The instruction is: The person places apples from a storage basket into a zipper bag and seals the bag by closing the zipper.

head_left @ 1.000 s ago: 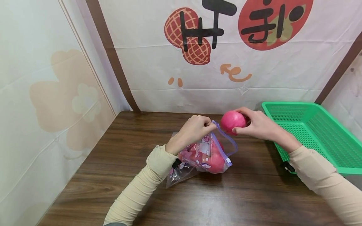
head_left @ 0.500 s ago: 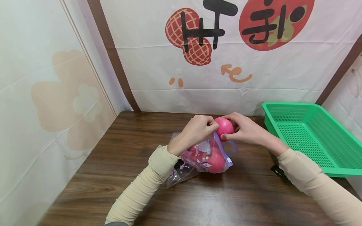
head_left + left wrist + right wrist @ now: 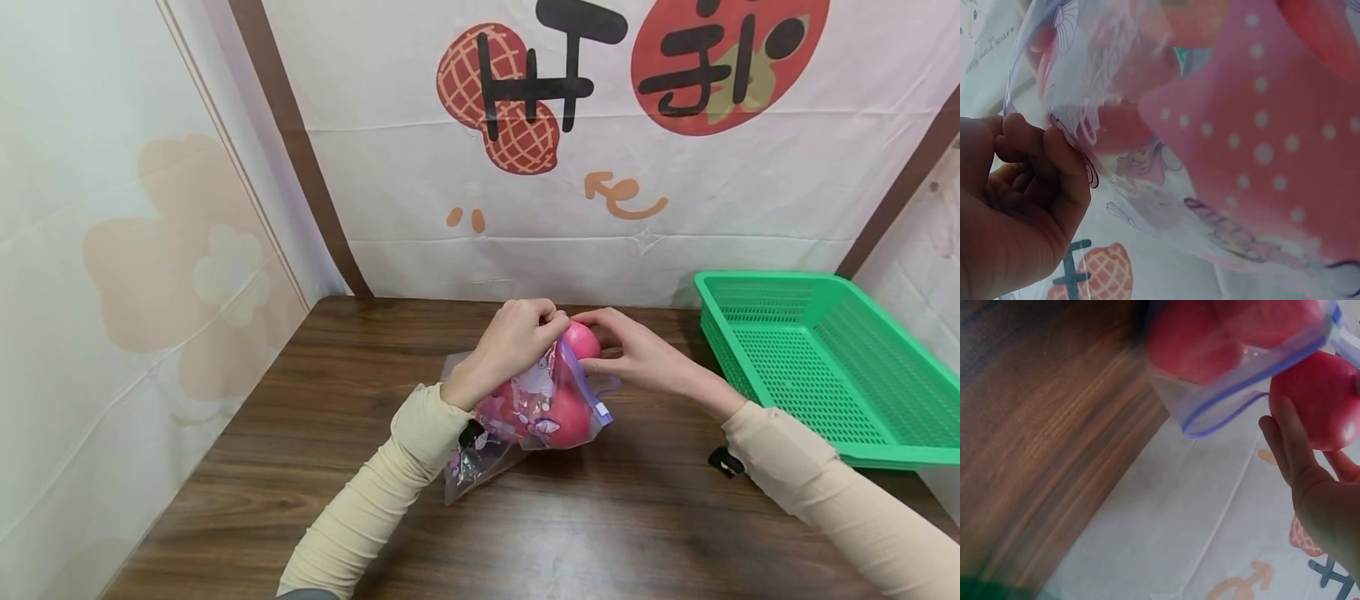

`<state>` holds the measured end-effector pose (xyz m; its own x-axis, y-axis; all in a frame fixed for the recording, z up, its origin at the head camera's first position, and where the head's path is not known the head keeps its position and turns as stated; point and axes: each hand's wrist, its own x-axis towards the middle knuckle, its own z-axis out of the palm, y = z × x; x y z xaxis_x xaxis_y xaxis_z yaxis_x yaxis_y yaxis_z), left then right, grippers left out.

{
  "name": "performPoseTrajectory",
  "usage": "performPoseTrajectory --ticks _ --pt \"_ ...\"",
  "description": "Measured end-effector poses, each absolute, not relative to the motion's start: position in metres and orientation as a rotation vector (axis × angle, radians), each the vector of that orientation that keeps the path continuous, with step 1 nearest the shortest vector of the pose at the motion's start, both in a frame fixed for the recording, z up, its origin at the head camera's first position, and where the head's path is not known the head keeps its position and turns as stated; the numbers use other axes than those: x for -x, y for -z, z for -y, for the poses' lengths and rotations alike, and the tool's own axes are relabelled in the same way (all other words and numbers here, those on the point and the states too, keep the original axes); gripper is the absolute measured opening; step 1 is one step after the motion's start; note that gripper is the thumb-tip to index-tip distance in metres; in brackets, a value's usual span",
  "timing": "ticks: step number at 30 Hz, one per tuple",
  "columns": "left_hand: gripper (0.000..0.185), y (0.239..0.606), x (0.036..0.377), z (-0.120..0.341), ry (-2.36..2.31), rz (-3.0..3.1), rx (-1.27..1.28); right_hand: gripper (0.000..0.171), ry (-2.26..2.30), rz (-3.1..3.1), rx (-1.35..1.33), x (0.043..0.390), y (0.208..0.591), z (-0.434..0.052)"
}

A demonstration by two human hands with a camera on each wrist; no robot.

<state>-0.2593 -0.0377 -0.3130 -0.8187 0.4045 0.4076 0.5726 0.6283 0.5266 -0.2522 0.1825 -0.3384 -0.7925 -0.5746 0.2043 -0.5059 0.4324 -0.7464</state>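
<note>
A clear zip bag (image 3: pixel 534 382) with a purple slider edge and cartoon prints lies tilted on the wooden table. Through its plastic show round pink-red fruits (image 3: pixel 1194 344). My left hand (image 3: pixel 522 337) pinches the upper rim of the bag's mouth; in the left wrist view the curled fingers (image 3: pixel 1041 156) are at the film. At the mouth, my right hand (image 3: pixel 633 350) holds another smooth, round pink-red fruit (image 3: pixel 1317 400) between thumb and fingers. Part of that fruit is hidden behind the purple edge and my left hand in the head view.
On the right of the table (image 3: pixel 300 500) stands a green perforated plastic basket (image 3: pixel 813 375). A white printed cloth (image 3: pixel 420 267) hangs behind the table, and another covers the left side.
My right hand has moved left and slightly down, bringing the fruit from beside the bag to its mouth. My left hand keeps its pinch on the rim with little movement.
</note>
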Motion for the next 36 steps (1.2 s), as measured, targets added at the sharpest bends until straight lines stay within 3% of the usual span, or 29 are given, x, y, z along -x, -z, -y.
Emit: performPoseTrajectory --ticks 8,15,19,23,31,33,36 --pt "0.025 0.308 0.258 0.043 1.039 2.606 0.754 0.054 1.416 -2.476 1.019 0.250 0.338 -0.189" --pt "0.027 0.302 0.259 0.050 1.063 2.559 0.721 0.029 1.284 -2.692 0.940 0.249 0.336 -0.197" --pt "0.030 0.299 0.259 0.055 1.069 2.534 0.717 0.026 1.263 -2.716 0.970 0.247 0.332 -0.203" --pt "0.032 0.295 0.258 0.058 1.083 2.519 0.719 0.028 1.215 -2.716 1.219 0.244 0.330 -0.206" --pt "0.031 0.295 0.257 0.059 1.110 2.529 0.729 0.052 0.785 -2.746 1.866 0.236 0.338 -0.197" --pt "0.030 0.296 0.256 0.059 1.116 2.535 0.725 0.046 0.745 -2.723 1.931 0.233 0.342 -0.196" --pt "0.030 0.297 0.256 0.059 1.115 2.535 0.725 0.025 0.746 -2.730 1.985 0.231 0.345 -0.195"
